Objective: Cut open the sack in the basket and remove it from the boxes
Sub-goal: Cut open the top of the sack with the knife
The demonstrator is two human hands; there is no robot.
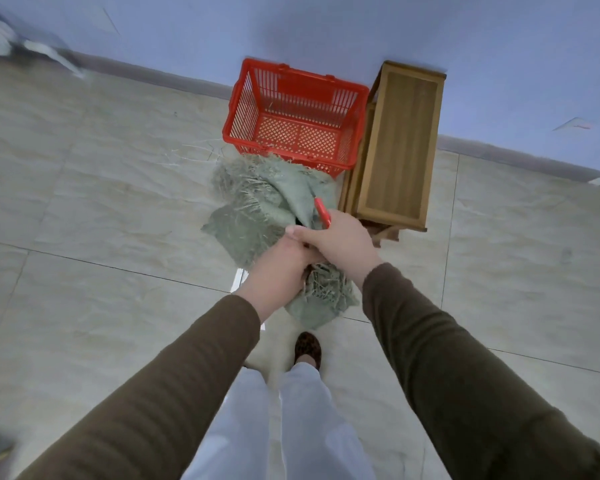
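A frayed green woven sack point(257, 206) hangs bunched in front of me, held up over the floor just short of the red plastic basket point(236, 109). The basket stands by the wall with nothing visible inside. My left hand point(281, 268) grips the sack's lower folds from the left. My right hand point(336, 240) is closed on the sack's upper folds and on a red-handled cutter point(322, 211) that sticks out past the fingers. The two hands touch each other. No boxes are visible.
A wooden stool point(395, 147) stands right of the basket, against the blue wall. Loose sack fibres point(194, 150) lie on the tiled floor left of the basket. My foot in a patterned slipper point(307, 351) is below the sack.
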